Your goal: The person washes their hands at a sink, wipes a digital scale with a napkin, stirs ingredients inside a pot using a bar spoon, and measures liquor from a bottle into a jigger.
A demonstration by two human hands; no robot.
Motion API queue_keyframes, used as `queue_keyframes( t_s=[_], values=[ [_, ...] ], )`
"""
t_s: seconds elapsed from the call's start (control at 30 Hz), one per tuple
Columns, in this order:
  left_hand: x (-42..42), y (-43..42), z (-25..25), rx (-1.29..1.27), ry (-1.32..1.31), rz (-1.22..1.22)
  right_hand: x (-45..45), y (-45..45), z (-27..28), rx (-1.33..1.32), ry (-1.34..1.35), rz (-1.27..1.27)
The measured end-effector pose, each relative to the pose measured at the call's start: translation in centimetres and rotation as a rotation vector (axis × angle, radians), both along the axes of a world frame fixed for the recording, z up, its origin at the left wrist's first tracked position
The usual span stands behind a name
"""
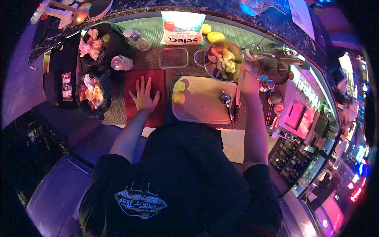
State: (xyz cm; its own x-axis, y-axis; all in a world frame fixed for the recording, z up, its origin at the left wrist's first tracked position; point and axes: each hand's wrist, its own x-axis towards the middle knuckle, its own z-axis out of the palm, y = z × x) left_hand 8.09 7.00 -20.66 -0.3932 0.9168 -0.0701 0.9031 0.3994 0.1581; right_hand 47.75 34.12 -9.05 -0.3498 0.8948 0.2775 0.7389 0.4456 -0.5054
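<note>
My left hand (144, 95) lies flat with spread fingers on a folded red cloth (152, 115). At the right side of a metal bowl (208, 70), my right hand (247, 81) has its fingers closed, but what they grip is unclear. Pale cut pieces (227, 64) fill much of the bowl, and a blurred brown round shape (222, 46) shows above its far part. Between my hands is a cutting board (201, 100). Two cut citrus halves, one a green lime half (180, 86), sit at its left. A metal tool (226, 100) and a knife (237, 103) lie along its right edge.
Behind the board stand a clear tray (173, 58), a white "Select" bag (182, 28) and lemons (215, 37). A can (121, 63), a clear bottle (137, 40) and black-lined waste containers (94, 96) are left. Spoons (276, 112) and a jigger (267, 83) are right.
</note>
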Motion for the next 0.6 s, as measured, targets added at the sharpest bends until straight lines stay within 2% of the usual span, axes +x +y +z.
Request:
queue_keyframes(
  t_s=[0.13,0.27,0.33,0.37,0.43,0.53,0.6],
  values=[
    [-0.1,-0.7,0.0,-0.014,0.018,0.001,0.4,-2.5,1.0,-0.067,0.007,-0.007],
    [-0.2,-0.3,-0.2,-0.010,0.025,-0.003,-1.1,-5.1,1.0,-0.365,0.072,-0.030],
    [-0.2,-0.5,-0.3,-0.008,0.024,-0.006,-2.2,-5.8,0.3,-0.529,0.248,0.006],
    [-0.2,-0.6,-0.4,-0.003,0.022,-0.008,-2.9,-5.8,0.1,-0.529,0.248,0.000],
    [-0.2,-0.5,-0.6,0.010,0.022,-0.010,-4.5,-4.9,-0.7,-0.335,0.364,0.062],
    [-0.2,-0.2,-0.4,0.001,0.032,-0.007,-4.2,-2.4,-1.7,-0.263,0.345,-0.089],
    [-0.2,-0.3,-0.2,-0.014,0.037,-0.007,-3.9,-0.8,-0.7,-0.054,0.213,-0.110]
  ],
)
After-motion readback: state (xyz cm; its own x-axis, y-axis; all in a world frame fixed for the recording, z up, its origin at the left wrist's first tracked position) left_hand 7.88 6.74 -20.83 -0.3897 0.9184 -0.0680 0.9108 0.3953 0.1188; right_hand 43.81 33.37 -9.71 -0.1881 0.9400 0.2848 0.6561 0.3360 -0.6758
